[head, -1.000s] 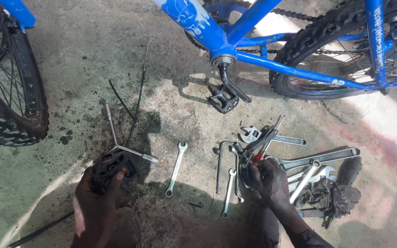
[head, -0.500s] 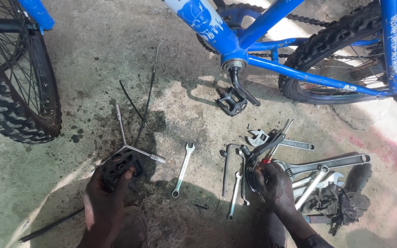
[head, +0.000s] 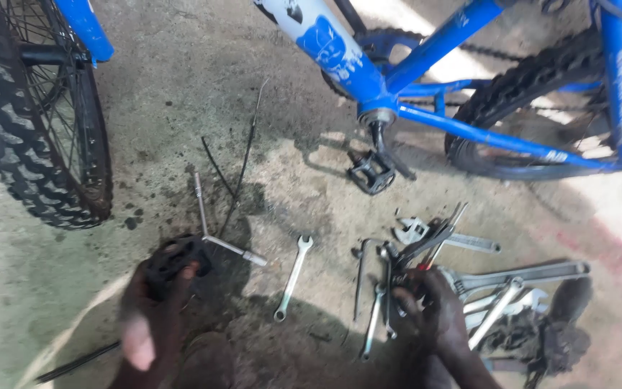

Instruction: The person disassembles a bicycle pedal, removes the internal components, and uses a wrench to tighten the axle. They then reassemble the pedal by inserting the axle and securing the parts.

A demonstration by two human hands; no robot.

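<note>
On the concrete floor [head: 181, 108] beside the bike [head: 426, 86], your left hand [head: 154, 317] grips a pedal [head: 176, 258]; your right hand [head: 430, 310] closes on tools [head: 426, 248]. Lift one cleanly, without dragging its neighbours.

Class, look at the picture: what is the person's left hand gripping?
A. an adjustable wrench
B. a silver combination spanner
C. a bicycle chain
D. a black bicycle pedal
D: the left hand closes round a black bicycle pedal, while the silver combination spanner lies untouched on the concrete floor.
</note>
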